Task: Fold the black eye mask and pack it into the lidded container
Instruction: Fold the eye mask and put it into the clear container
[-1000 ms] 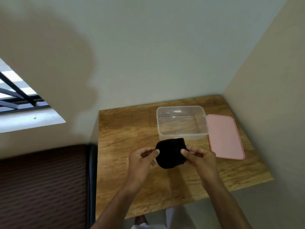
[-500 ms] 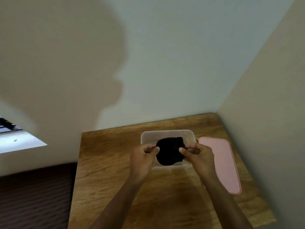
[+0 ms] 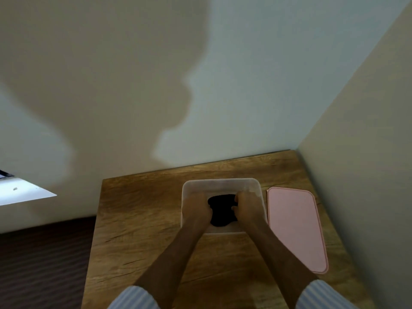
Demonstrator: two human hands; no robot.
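Inside the clear container (image 3: 223, 184), my left hand (image 3: 197, 207) and right hand (image 3: 246, 205) pinch the folded black eye mask (image 3: 221, 211) from opposite sides; pink lid (image 3: 294, 226) lies beside the container, nearer my right hand

Left hand (image 3: 198, 207) and right hand (image 3: 244, 206) side by side, fingers curled, forearms outstretched, striped sleeves

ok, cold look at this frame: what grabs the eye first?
Both hands, left hand and right hand, reach down into the clear container at the table's middle, gripping the folded black eye mask between them. Just right of the container, the pink lid lies flat on the wooden table. A big shadow of the person covers the wall above.
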